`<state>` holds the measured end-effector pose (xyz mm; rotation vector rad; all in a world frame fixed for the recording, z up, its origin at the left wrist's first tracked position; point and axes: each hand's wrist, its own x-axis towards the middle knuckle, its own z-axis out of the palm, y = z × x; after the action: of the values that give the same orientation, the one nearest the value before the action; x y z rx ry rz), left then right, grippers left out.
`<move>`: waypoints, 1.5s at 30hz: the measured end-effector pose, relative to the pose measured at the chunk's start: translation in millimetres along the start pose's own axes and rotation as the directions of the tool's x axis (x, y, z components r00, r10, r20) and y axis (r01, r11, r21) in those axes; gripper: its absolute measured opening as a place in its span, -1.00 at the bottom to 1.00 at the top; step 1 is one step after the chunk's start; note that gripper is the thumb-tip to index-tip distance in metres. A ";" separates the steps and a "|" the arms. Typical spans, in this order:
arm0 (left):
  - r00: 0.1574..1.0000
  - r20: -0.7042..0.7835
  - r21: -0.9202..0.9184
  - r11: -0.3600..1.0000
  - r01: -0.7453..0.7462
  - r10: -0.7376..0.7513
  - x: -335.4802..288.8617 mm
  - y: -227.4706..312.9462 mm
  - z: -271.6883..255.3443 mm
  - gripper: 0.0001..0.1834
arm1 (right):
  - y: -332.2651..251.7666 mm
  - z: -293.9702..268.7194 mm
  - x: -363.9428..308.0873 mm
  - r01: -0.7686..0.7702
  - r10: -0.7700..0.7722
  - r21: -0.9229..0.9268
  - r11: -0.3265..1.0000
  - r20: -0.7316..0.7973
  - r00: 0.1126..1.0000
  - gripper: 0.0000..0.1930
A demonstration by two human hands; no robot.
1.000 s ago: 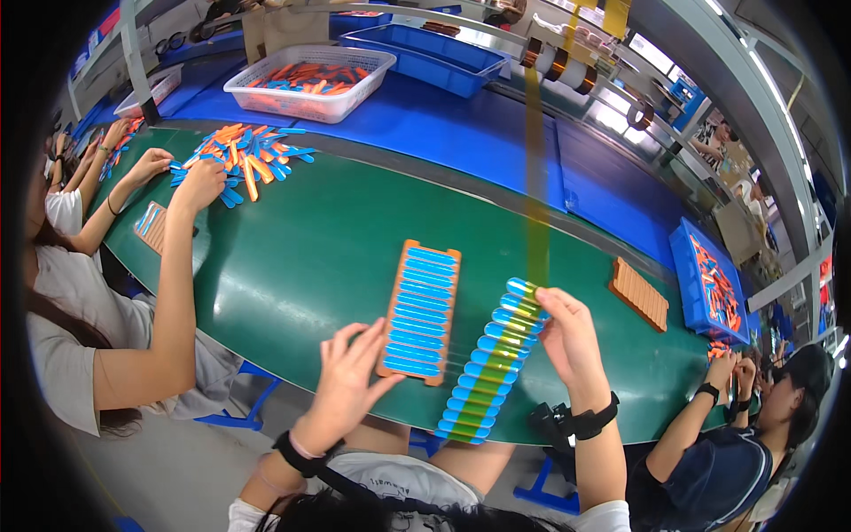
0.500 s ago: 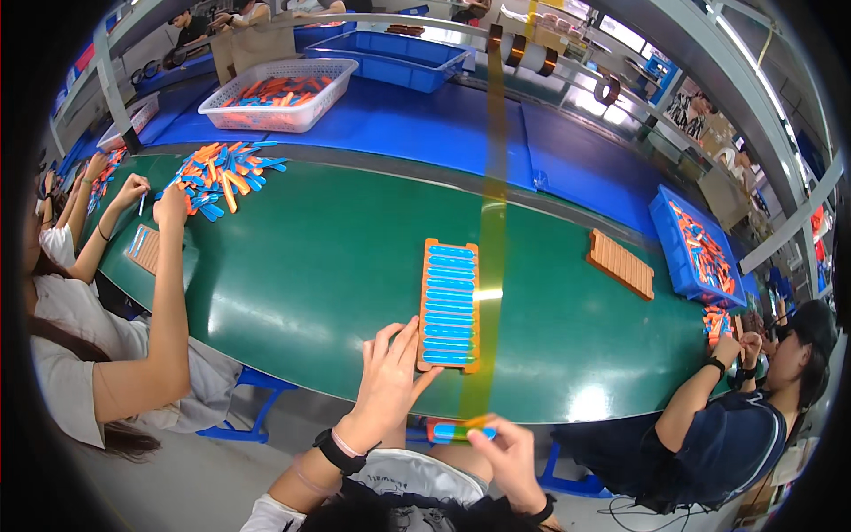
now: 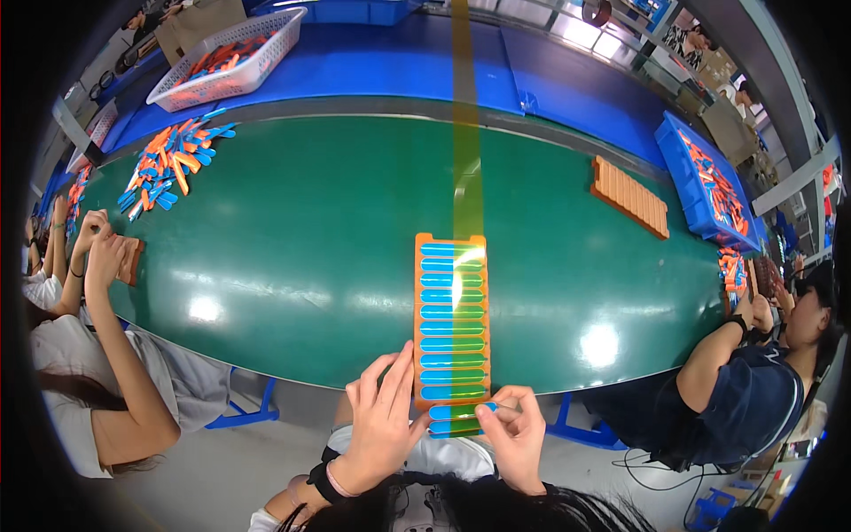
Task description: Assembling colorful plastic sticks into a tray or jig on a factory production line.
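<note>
A long orange slotted tray (image 3: 418, 319) stands in front of me, its grooves filled with blue strips with rounded ends. My left hand (image 3: 379, 412) holds the tray by its lower left side, fingers lying along the edge. Its thumb reaches to the left end of the loose blue strips (image 3: 452, 427) just below the tray. My right hand (image 3: 519, 430) pinches the right end of these strips between thumb and fingers. Where its fingertips meet the strips is partly hidden. A translucent amber band (image 3: 466, 168) runs down the view across the tray.
Blue and orange strips lie in a pile (image 3: 168, 164) on the green table (image 3: 310, 222). Another ribbed tray (image 3: 629, 197) sits at the right, near a blue bin (image 3: 700, 191). A white basket (image 3: 275, 44) stands at the back left. Co-workers (image 3: 745, 372) sit on both sides.
My right hand has risen from below the table edge to the tray's lower end with its blue strips. My left thumb has moved to the strips' left end. The view has shifted.
</note>
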<state>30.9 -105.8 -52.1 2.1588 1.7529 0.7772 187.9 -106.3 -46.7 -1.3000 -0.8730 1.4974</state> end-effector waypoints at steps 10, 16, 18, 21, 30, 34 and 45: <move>1.000 -0.030 0.015 1.000 0.006 -0.005 11.2 -0.8 11.6 -0.32 | 4.6 1.5 8.4 0.001 -0.004 -0.031 1.000 -0.112 0.994 -0.72; 0.998 -0.052 0.057 0.998 -0.030 0.033 14.6 -3.6 4.8 -0.29 | 6.8 7.3 10.7 0.021 -0.020 0.001 1.000 -0.159 0.987 -0.70; 0.998 -0.036 0.060 0.997 -0.058 0.060 15.7 -9.7 0.1 -0.27 | 8.0 7.2 10.6 0.036 -0.034 0.014 0.999 -0.154 0.987 -0.70; 0.973 -0.025 0.052 0.972 -0.230 0.232 18.9 -22.3 0.5 -0.53 | 10.6 4.2 12.7 0.025 -0.023 0.007 1.000 -0.179 0.984 -0.70; 0.726 0.023 0.029 0.725 -0.688 0.687 24.8 -43.4 -5.8 -0.89 | 11.3 7.8 10.2 0.039 -0.043 -0.023 0.999 -0.194 0.980 -0.68; 0.713 0.085 0.023 0.714 -0.699 0.696 29.4 -42.8 -8.4 -0.89 | 12.1 7.7 11.3 0.023 -0.029 -0.032 0.999 -0.203 0.979 -0.68; 0.798 0.152 -0.154 0.812 -0.563 0.583 32.0 -38.5 -12.1 -0.89 | -27.6 -9.3 30.6 0.138 -0.262 -0.620 0.772 -0.112 0.959 -0.70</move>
<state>-3.3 -67.3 -54.0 2.6192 0.9275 0.7242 202.4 -69.4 -32.4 -1.7136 -1.3874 0.9157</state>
